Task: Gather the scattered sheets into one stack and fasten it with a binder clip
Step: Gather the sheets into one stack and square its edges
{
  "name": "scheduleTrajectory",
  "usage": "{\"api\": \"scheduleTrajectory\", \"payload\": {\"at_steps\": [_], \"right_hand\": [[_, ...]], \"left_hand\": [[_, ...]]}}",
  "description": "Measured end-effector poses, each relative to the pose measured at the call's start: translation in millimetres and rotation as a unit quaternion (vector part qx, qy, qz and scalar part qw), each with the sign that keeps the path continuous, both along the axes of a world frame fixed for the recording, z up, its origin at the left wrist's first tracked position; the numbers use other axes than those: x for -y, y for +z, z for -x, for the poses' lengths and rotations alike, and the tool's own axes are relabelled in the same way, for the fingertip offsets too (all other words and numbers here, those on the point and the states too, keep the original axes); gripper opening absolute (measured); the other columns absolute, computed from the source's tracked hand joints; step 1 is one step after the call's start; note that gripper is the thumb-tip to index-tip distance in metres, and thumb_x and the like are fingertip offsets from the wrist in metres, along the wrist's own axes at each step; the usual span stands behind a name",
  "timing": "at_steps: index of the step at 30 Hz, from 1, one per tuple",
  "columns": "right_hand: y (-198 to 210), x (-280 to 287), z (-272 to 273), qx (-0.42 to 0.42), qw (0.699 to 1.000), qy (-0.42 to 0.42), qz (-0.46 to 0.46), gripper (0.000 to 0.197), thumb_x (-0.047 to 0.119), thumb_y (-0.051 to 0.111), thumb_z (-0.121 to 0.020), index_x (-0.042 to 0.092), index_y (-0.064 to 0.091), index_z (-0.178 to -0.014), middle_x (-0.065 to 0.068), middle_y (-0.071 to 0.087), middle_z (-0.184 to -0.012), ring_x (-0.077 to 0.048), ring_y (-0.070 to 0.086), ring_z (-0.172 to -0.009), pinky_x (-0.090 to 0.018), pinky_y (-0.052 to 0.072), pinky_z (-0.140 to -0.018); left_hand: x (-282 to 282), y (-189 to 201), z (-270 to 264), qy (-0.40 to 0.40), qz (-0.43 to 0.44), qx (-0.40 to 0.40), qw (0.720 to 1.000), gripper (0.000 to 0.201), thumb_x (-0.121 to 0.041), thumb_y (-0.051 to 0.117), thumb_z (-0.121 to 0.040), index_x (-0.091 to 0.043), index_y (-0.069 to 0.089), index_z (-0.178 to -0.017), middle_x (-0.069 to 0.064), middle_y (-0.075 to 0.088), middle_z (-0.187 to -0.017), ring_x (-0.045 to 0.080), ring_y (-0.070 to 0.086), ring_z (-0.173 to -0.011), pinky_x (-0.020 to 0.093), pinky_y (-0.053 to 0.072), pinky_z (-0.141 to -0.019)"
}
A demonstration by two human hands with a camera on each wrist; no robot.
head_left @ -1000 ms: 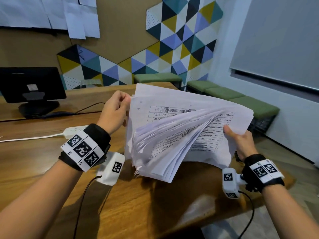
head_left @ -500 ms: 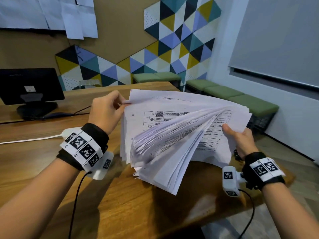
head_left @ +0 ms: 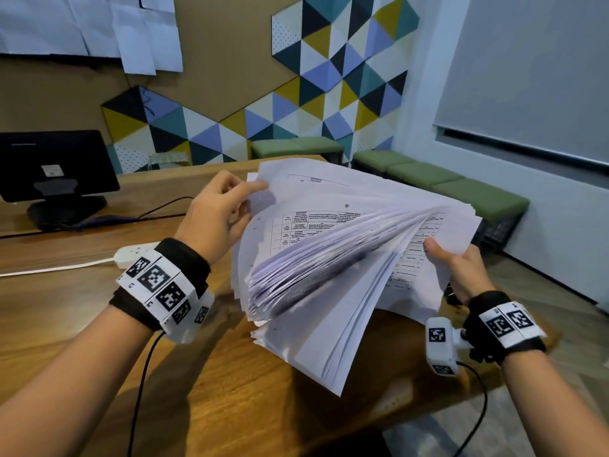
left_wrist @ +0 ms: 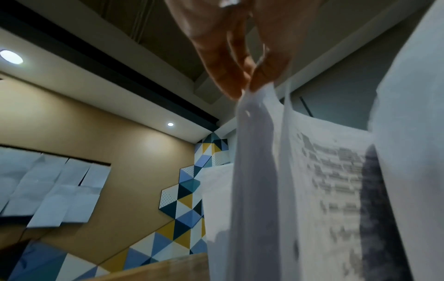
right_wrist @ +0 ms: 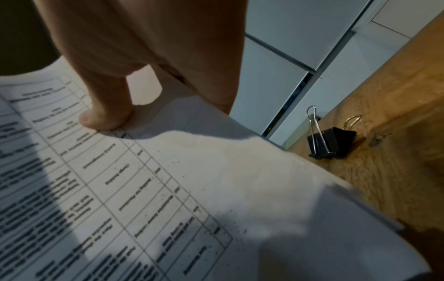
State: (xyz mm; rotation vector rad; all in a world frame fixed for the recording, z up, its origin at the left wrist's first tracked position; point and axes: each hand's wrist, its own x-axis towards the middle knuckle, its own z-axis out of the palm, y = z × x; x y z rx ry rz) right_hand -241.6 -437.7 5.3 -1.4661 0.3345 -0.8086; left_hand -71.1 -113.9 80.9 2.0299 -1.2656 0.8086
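A thick bundle of printed white sheets is held above the wooden table, its pages fanned out and sagging toward me. My left hand pinches the upper left corner of the back sheets between thumb and fingers. My right hand grips the right edge, thumb pressed on the top page, fingers hidden underneath. A black binder clip with silver handles lies on the table just right of the sheets, untouched.
A black monitor stands at the table's far left, with a white power strip and cables near my left wrist. Green benches line the wall beyond the table. The table's right edge is close to my right wrist.
My left hand has moved left and up with the corner it pinches, spreading the sheets wider. The loose front pages droop lower toward me. My right hand has stayed put.
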Motion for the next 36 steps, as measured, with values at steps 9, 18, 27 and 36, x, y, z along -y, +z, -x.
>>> {"api": "scheduleTrajectory", "payload": {"at_steps": [9,18,27,36], "right_hand": [[1.7,-5.8,3.2,0.036,0.999,0.019,-0.016,0.087,0.054,0.088,-0.021,0.016,0.063,-0.095,0.014,0.074,-0.082,-0.002,0.070,-0.077,-0.015,0.054,-0.063],[0.0,-2.2,3.1,0.017,1.000,-0.005,-0.010,0.088,0.060,0.086,-0.017,0.019,0.064,-0.092,0.016,0.074,-0.079,-0.001,0.070,-0.075,-0.015,0.055,-0.064],[6.5,-11.3,0.1,-0.003,0.998,-0.052,-0.023,0.067,0.048,0.085,-0.048,0.012,0.066,-0.102,0.022,0.071,-0.070,0.002,0.068,-0.071,-0.014,0.055,-0.065],[14.0,-20.1,3.1,-0.012,0.997,-0.057,-0.052,0.037,0.013,0.069,-0.080,0.003,0.059,-0.114,-0.001,0.070,-0.100,-0.008,0.063,-0.077,-0.018,0.056,-0.071]], "left_hand": [[2.4,8.5,-6.5,0.050,-0.011,-0.162,0.986,0.058,-0.014,0.072,-0.075,-0.015,0.051,-0.129,0.002,0.046,-0.095,0.013,0.046,-0.078,0.011,0.034,-0.068],[1.5,-3.2,-14.9,0.066,-0.046,-0.172,0.982,0.023,-0.017,0.065,-0.081,-0.005,0.066,-0.101,-0.002,0.045,-0.087,0.017,0.041,-0.085,0.025,0.031,-0.071],[1.4,5.6,-9.2,-0.147,0.131,-0.359,0.912,0.025,-0.051,0.048,-0.073,-0.033,0.049,-0.091,-0.021,0.040,-0.119,0.009,0.041,-0.119,0.026,0.037,-0.094],[18.4,-7.3,0.3,-0.133,0.255,-0.401,0.870,0.044,-0.057,0.025,-0.091,-0.031,0.046,-0.118,-0.013,0.055,-0.110,0.005,0.053,-0.101,0.026,0.044,-0.093]]}}
